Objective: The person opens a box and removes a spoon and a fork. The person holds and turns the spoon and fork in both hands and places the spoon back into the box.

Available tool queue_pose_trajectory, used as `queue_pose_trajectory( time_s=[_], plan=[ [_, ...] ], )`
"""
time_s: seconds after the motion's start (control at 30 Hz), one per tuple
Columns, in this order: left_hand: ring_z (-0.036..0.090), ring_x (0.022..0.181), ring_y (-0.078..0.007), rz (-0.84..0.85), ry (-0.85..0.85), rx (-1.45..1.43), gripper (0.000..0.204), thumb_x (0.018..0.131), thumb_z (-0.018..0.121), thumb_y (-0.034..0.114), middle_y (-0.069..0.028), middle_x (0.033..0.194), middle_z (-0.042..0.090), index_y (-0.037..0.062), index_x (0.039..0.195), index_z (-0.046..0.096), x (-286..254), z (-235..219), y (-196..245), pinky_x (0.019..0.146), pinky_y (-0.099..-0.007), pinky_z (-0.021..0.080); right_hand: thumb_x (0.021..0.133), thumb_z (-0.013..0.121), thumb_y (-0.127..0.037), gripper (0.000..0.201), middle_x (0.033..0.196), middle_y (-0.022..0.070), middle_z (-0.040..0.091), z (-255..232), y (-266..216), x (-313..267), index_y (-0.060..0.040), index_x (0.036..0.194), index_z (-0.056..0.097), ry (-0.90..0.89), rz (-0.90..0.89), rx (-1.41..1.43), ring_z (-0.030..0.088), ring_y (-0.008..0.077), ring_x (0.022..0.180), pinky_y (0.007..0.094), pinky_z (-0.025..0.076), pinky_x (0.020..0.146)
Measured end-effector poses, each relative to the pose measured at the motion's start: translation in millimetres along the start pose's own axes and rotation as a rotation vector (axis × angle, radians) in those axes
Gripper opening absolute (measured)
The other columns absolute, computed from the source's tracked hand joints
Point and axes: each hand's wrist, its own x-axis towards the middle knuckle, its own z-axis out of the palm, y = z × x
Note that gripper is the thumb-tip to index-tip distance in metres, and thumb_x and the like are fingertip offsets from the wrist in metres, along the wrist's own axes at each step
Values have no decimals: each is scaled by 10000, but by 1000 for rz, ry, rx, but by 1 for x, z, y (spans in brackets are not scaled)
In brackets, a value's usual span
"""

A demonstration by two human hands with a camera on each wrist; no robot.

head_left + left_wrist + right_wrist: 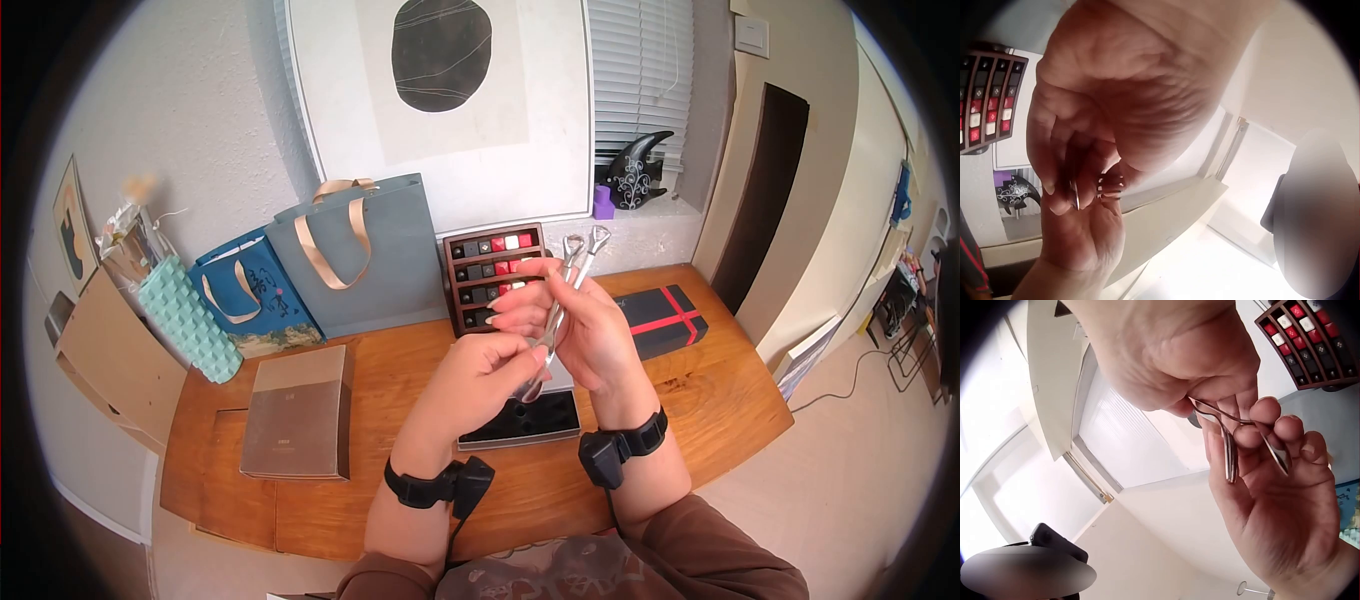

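Note:
Two silver utensils, a fork (1230, 456) and a spoon (1279, 456), are held between both hands above the table, their handles (583, 262) pointing up and away. The left hand (482, 385) pinches their lower part between thumb and fingers; its palm (1129, 81) fills the top of the left wrist view. Thumb and fingers of the right hand (598, 335) grip the handles from the right side. An open box with black lining (530, 418) lies beneath the hands, partly hidden by them.
A brown box (290, 415) lies left on the wooden table (400, 520). Behind stand a blue bag (250, 295), a grey bag (385, 270) and a wooden rack (448, 270) of small coloured blocks. A dark box with red ribbon (665, 320) is at right.

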Motion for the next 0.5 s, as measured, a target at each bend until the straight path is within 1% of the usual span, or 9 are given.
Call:
queue_pose_trajectory(
  time_s=[0.03, 0.17, 0.23, 0.27, 0.33, 0.37, 0.4, 0.47, 0.5],
  plan=[
    [551, 611, -92, -22, -56, -65, 280, 935, 512, 157, -36, 679, 605, -43, 811, 662, 0, 0, 1, 586, -240, 457, 1002, 328, -245, 342, 940, 204, 639, -1, 0, -1, 22, 1178, 448, -18, 4, 3, 655, 280, 877, 356, 524, 787],
    [552, 592, -92, 9, -78, -110, 283, 936, 509, 156, -48, 677, 611, -51, 833, 671, 0, 0, 0, 570, -233, 457, 1002, 336, -251, 331, 869, 192, 653, -1, -1, -3, 19, 1147, 459, -72, 13, 69, 659, 274, 858, 341, 523, 763],
    [571, 589, -101, -41, -90, -246, 261, 915, 544, 122, -54, 664, 604, -49, 739, 632, -1, 0, 6, 544, -227, 454, 1002, 339, -252, 328, 870, 191, 654, -4, -1, -2, 17, 1144, 462, -88, 8, 63, 657, 278, 873, 350, 520, 778],
    [571, 589, -101, -41, -90, -246, 261, 915, 544, 122, -54, 664, 604, -49, 739, 632, -1, 0, 3, 544, -227, 454, 1001, 343, -253, 325, 870, 190, 655, -5, -1, -2, 14, 1140, 464, -103, 4, 57, 654, 281, 889, 359, 517, 793],
    [589, 590, -107, 31, -32, -320, 164, 890, 577, 87, -55, 670, 607, -25, 770, 570, 0, 0, -4, 529, -215, 456, 1000, 347, -254, 324, 892, 190, 655, -5, -1, -2, 12, 1141, 465, -86, -2, 50, 649, 282, 909, 366, 510, 812],
    [589, 590, -107, 32, -32, -320, 164, 890, 577, 87, -55, 670, 607, -25, 770, 570, 0, 1, -2, 529, -215, 456, 999, 351, -256, 323, 913, 191, 655, -4, -1, -2, 10, 1142, 466, -68, -7, 43, 643, 282, 929, 372, 503, 831],
    [596, 593, -109, 1, -23, -335, 120, 881, 588, 76, -55, 677, 611, -7, 809, 540, 0, 1, 1, 525, -214, 459, 999, 351, -256, 323, 913, 191, 655, -3, -1, -2, 10, 1142, 466, -68, -7, 43, 643, 282, 929, 372, 503, 831],
    [603, 596, -112, -29, -13, -349, 109, 872, 599, 66, -55, 684, 615, 11, 847, 509, -1, 4, 7, 522, -213, 461, 996, 360, -258, 324, 963, 192, 650, 1, -2, -2, 10, 1144, 467, 3, -31, -88, 633, 277, 955, 379, 491, 859],
    [603, 598, -112, -28, 10, -361, 122, 881, 592, 78, -56, 698, 624, 8, 929, 505, -1, 5, 8, 523, -213, 463, 996, 360, -258, 324, 963, 192, 650, 2, -2, -2, 10, 1144, 467, 3, -31, -88, 633, 277, 955, 379, 491, 859]
  ],
)
